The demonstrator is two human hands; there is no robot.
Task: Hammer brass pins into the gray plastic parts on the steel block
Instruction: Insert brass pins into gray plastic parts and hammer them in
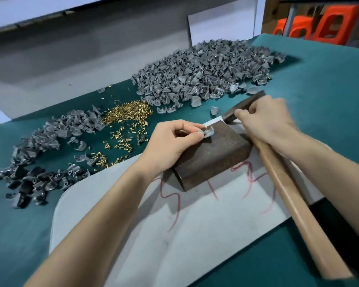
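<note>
Head view: left hand (pixel 170 141) pinches a gray plastic part (pixel 208 131) onto the far top edge of the steel block (pixel 214 156). Right hand (pixel 265 119) grips the hammer (pixel 294 199) just below its head, which the fingers partly hide. A brass glint in the part is too small to read. The rusty brown block sits on a white sheet (pixel 195 235) with red scrawl, over the green bench (pixel 330 83). Brass pins (pixel 129 111) lie at 10 o'clock, a gray heap (pixel 205 69) at 12, orange stools (pixel 330 23) at 1.
</note>
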